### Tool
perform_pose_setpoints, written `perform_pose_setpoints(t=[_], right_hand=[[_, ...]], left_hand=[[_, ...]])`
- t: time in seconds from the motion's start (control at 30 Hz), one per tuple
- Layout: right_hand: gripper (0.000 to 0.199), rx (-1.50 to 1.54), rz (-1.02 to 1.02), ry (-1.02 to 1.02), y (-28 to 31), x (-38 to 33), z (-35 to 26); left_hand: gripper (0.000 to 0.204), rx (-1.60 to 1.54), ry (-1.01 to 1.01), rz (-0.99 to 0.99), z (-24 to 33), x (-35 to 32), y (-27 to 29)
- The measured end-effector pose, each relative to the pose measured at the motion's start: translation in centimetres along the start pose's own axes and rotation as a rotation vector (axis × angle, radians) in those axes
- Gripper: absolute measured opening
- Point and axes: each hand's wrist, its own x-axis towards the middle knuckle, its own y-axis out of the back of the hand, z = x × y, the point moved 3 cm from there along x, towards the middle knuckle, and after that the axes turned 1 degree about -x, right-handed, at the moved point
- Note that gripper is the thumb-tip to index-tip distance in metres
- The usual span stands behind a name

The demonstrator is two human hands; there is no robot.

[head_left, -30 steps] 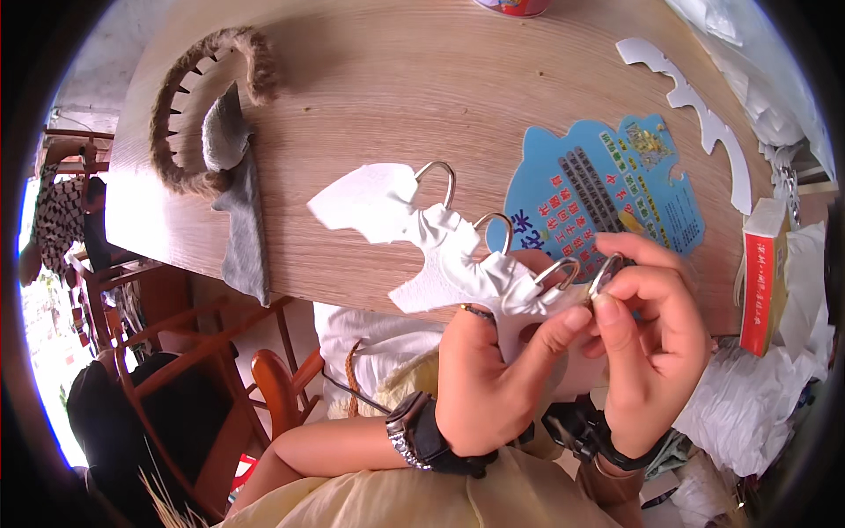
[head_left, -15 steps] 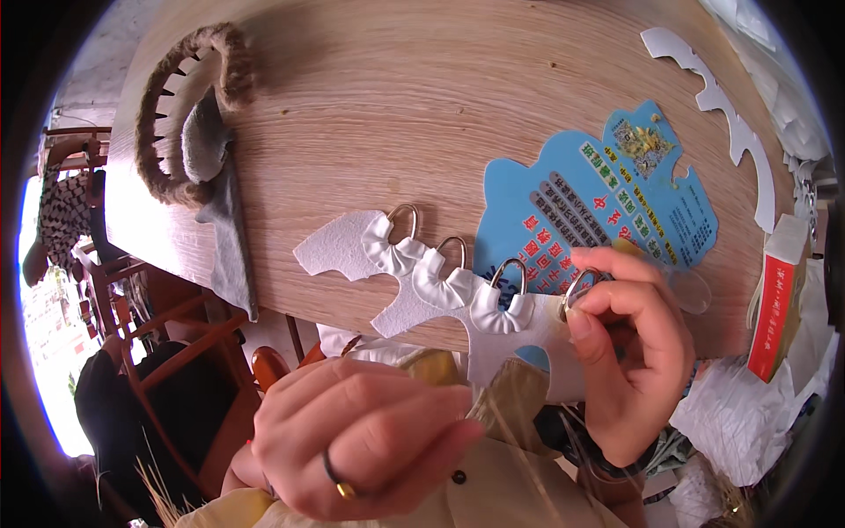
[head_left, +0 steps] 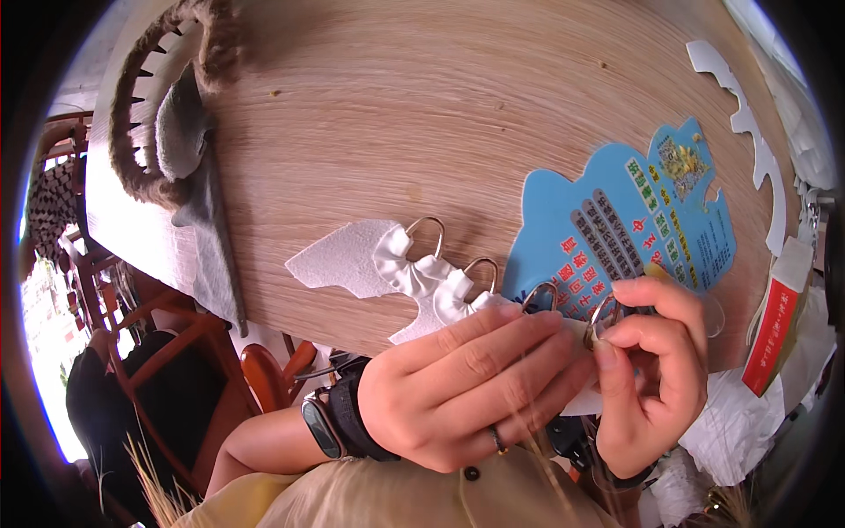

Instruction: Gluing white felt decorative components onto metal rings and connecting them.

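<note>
A white felt piece [head_left: 339, 255] with a pointed left end and notched lower edge is held above the table's near edge. Gathered white fabric [head_left: 414, 275] runs along its upper side, with several arched metal rings [head_left: 432, 231] standing up from it. My left hand [head_left: 466, 378] is closed over the piece's middle, fingers side by side; its thumb is hidden. Close beside it, my right hand [head_left: 656, 370] pinches the rightmost metal ring [head_left: 600, 315] between thumb and fingers. Behind the rings lies a blue scalloped card [head_left: 563, 211], partly covered by my hands.
At the far left lie a fuzzy brown curved strip with dark spikes [head_left: 123, 114] and a grey fabric piece [head_left: 211, 238]. A white wavy cut-out [head_left: 748, 132] and a red-and-white box [head_left: 775, 326] are on the right. Wooden chairs [head_left: 176, 387] stand left, below the tabletop [head_left: 396, 114].
My left hand has moved up and right, from below the felt piece onto it, next to my right hand. The table things have shifted in view; my right hand keeps its pinch.
</note>
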Motion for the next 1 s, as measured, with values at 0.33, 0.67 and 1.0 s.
perform_pose_setpoints(t=[0.33, 0.67, 1.0], right_hand=[[0.012, 0.074, 0.010, -0.240, -0.3, -0.5, -0.5], [0.008, 0.024, -0.052, -0.174, 0.1, -0.3, -0.7], [0.009, -0.080, -0.002, -0.122, 0.0, -0.8, -0.7]], left_hand=[[0.027, 0.069, -0.023, 0.041, -0.2, -0.6, -0.8], [0.025, -0.001, 0.033, -0.112, -0.5, 0.7, 0.1], [0.023, -0.061, 0.073, -0.206, -0.9, 1.1, 0.9]])
